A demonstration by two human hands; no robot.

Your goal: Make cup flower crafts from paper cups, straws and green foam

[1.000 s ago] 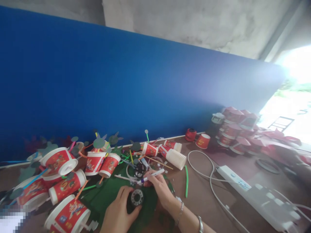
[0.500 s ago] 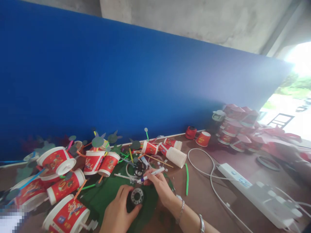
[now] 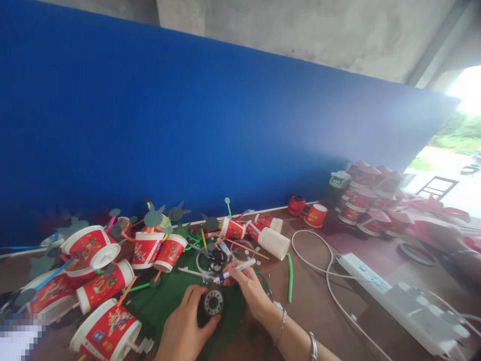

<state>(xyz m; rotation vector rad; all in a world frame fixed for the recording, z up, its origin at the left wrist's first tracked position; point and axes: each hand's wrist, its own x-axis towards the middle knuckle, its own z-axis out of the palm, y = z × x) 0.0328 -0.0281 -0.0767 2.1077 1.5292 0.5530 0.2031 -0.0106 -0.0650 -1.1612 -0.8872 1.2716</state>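
Note:
A round grey ring with small holes around its centre (image 3: 213, 303) lies against the green sheet (image 3: 169, 301), with the thumb and fingers of my left hand (image 3: 190, 318) closed around its left side. My right hand (image 3: 246, 286) pinches a white pen with a purple end (image 3: 242, 267), tilted so that the purple end points down to the left. Just beyond the pen sits a pair of black-handled scissors (image 3: 217, 260). A thin white stick (image 3: 191, 272) lies left of the pen's end, beside a small clear piece that I cannot make out.
Red paper cups with straws and dark paper shapes (image 3: 107, 288) crowd the left. Stacked cups (image 3: 274, 243) lie behind my right hand, near a green straw (image 3: 290, 278). A white power strip (image 3: 364, 273) and its cable occupy the right. Another person's blurred arm (image 3: 447, 245) reaches in there.
The whole view has shifted very slightly. Both hands keep their holds on the ring and the pen, with no clear movement between them.

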